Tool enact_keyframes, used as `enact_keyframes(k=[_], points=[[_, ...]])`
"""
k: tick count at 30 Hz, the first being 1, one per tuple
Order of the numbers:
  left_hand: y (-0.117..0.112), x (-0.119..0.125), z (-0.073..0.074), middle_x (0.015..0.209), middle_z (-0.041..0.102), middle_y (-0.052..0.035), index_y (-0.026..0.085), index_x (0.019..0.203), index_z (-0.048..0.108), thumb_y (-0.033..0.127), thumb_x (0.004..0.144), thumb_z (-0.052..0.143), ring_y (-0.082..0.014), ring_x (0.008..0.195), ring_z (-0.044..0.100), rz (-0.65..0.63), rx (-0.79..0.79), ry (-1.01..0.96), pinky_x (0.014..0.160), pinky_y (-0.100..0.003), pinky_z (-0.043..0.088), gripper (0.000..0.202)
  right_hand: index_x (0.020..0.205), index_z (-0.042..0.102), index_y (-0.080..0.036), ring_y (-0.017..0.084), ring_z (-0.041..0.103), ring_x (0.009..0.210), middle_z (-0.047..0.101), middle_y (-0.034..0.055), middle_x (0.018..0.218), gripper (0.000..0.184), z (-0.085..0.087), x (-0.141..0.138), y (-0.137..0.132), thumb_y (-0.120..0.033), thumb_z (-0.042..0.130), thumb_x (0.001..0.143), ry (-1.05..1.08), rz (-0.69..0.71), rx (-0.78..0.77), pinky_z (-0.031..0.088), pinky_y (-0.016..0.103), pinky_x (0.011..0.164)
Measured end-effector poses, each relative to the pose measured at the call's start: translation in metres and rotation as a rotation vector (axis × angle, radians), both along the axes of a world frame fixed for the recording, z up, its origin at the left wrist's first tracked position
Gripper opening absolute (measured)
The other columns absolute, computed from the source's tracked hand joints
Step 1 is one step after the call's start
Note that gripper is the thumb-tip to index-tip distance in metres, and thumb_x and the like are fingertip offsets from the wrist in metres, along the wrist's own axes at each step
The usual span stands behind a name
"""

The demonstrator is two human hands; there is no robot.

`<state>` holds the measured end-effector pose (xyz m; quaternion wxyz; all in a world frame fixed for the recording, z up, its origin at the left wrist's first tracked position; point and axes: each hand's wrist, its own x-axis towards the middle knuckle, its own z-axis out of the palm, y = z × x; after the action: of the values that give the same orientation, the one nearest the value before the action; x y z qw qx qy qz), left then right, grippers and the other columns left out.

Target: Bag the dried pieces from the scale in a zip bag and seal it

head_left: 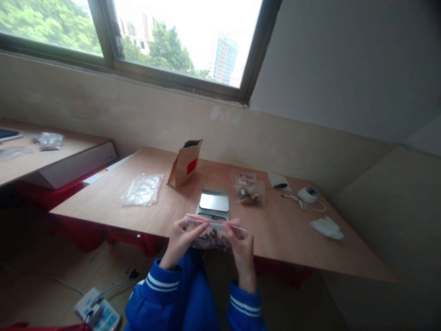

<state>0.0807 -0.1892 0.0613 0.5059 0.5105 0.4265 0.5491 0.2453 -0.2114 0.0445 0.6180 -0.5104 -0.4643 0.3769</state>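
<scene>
A clear zip bag [213, 239] with a red seal strip hangs between my hands at the table's front edge. Dark and tan pieces lie inside it; I cannot make out their kind. My left hand [181, 238] pinches the left part of the seal, thumb on top. My right hand [241, 243] pinches the right part in the same way. Just beyond the bag stands a kitchen scale [214, 199] with a shiny square plate, its front partly hidden by the bag.
An upright brown paper pouch [182, 165] stands behind the scale, left of flat clear bags [143, 189] lying nearer the left edge. Filled zip bags [250, 193], a green-handled screwdriver [280, 185], a small white fan-like device [308, 195] with cable and white tissue [327, 228] lie right. A power strip [98, 310] is on the floor.
</scene>
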Motion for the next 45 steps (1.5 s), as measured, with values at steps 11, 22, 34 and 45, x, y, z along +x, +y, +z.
enact_keyframes(k=[11, 22, 34, 45], points=[[0.0, 0.0, 0.001, 0.085, 0.074, -0.0069, 0.016, 0.084, 0.073, 0.036, 0.07, 0.075, -0.0219, 0.082, 0.069, -0.125, -0.013, -0.041, 0.077, -0.03, 0.055, 0.025, 0.082, 0.072, -0.02, 0.021, 0.063, 0.089, 0.067, 0.0046, 0.094, 0.019, 0.004, 0.006, -0.005, -0.038, 0.069, 0.077, 0.1, 0.191, 0.046, 0.051, 0.03, 0.078], [0.0, 0.001, -0.002, 0.086, 0.072, -0.0058, 0.014, 0.089, 0.07, 0.032, 0.068, 0.078, -0.0179, 0.08, 0.067, -0.243, -0.017, -0.048, 0.073, -0.026, 0.053, 0.029, 0.075, 0.069, -0.018, 0.015, 0.062, 0.069, 0.066, -0.0001, 0.07, 0.018, 0.009, 0.001, -0.006, -0.036, 0.071, 0.077, 0.018, 0.202, -0.023, 0.05, 0.024, 0.065], [0.0, 0.007, -0.001, 0.078, 0.071, -0.0041, 0.013, 0.081, 0.07, 0.033, 0.074, 0.073, -0.0167, 0.076, 0.067, -0.154, 0.049, 0.001, 0.071, -0.024, 0.052, 0.021, 0.078, 0.067, -0.018, 0.015, 0.064, 0.068, 0.068, 0.0004, 0.071, 0.018, 0.011, -0.008, -0.004, -0.035, 0.068, 0.08, 0.031, 0.143, 0.0, 0.052, 0.022, 0.062], [0.0, 0.009, -0.005, 0.075, 0.07, -0.0034, 0.014, 0.079, 0.068, 0.034, 0.077, 0.07, -0.0158, 0.072, 0.066, -0.077, 0.077, 0.026, 0.069, -0.024, 0.052, 0.02, 0.078, 0.068, -0.018, 0.016, 0.067, 0.071, 0.07, 0.0021, 0.074, 0.012, 0.02, -0.022, -0.002, -0.03, 0.068, 0.08, -0.087, 0.065, 0.094, 0.055, 0.025, 0.068]])
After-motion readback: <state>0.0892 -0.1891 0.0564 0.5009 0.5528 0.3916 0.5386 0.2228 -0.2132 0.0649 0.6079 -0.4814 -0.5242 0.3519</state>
